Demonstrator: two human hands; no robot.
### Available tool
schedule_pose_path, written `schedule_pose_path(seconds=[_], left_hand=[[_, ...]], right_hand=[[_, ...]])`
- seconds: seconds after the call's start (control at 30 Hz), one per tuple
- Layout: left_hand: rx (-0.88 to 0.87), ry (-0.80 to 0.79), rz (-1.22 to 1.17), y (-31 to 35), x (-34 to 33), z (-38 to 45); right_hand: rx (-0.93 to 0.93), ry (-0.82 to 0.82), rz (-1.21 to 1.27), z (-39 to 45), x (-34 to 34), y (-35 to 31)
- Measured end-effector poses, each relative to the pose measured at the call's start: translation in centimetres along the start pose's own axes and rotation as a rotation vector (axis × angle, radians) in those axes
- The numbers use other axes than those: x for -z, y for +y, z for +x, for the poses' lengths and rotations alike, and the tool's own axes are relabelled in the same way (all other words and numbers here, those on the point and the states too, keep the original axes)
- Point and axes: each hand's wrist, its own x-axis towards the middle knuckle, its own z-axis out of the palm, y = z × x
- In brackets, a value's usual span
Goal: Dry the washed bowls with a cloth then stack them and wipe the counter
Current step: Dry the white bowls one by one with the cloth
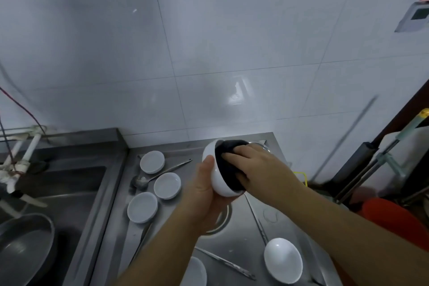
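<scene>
Holding bowl (217, 176) w/ dark cloth (226, 162) inside

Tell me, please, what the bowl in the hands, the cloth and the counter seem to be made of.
Bowl: probably glazed ceramic or melamine; it is white, smooth and glossy. Cloth: soft dark fabric, matte, folding under the right hand. Counter: most likely stainless steel; grey, brushed, with dull reflections.
</scene>
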Motion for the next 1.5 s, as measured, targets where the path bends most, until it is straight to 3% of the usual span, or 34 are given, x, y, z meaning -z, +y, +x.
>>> schedule_pose_path(seconds=[0.13, 0.27, 0.37, 0.5, 0.6, 0.67, 0.73, 0.8, 0.87, 0.97, 1.03, 1.1, 1.27, 1.4, 1.5], left_hand=[[-0.068, 0.131, 0.085, 0.8, -1.4, 0.8], [-0.054, 0.038, 0.020, 1.0, -1.6, 1.3], [-0.066, -0.046, 0.015, 0.7, -1.2, 1.3], [-0.130, -0.079, 0.086, 0.1, -1.9, 0.5], [-0.170, -0.029, 0.056, 0.0, -2.5, 0.6], [-0.156, 0.025, 0.024, -0.3, -2.7, 0.7], [-0.163, 0.062, 0.009, -0.7, -3.0, 0.8], [-0.170, 0.074, -0.016, -0.8, -3.2, 0.9], [-0.165, 0.081, -0.015, -0.7, -3.1, 0.9], [-0.174, 0.103, 0.031, 0.2, -2.6, 0.9], [-0.181, 0.108, 0.072, 0.6, -2.1, 1.1], [-0.211, 0.113, 0.131, 0.8, -1.5, 1.3], [-0.258, 0.100, 0.249, 0.3, 0.0, 1.6], [-0.293, 0.073, 0.394, 0.1, 0.4, 1.5], [-0.336, 0.056, 0.491, 0.2, 0.1, 1.4]], right_hand=[[-0.242, -0.202, 0.215, 0.7, 2.2, -1.0], [-0.463, -0.438, 0.518, 1.9, 4.4, -0.1], [-0.696, -0.504, 1.065, 1.6, 5.0, 0.8], [-0.885, -0.478, 1.781, 0.6, 4.2, 0.6], [-0.995, -0.231, 2.052, 0.9, 2.9, -0.7], [-1.056, 0.016, 2.008, 1.3, 2.0, -1.8], [-1.028, 0.131, 1.775, 1.8, 1.8, -2.6], [-0.922, 0.159, 1.338, 1.9, 1.7, -2.6], [-0.688, 0.226, 0.796, 1.9, 1.9, -1.9], [-0.300, 0.129, 0.306, 1.9, 2.1, -0.8], [-0.219, -0.028, 0.170, 2.2, 2.5, -0.3], [-0.230, -0.125, 0.242, 2.5, 3.2, 0.0], [-0.502, -0.348, 0.788, 2.2, 3.4, 0.2], [-0.863, -0.281, 1.646, 0.9, 2.4, -0.1], [-0.980, -0.129, 1.929, 1.0, 1.4, -0.8]])
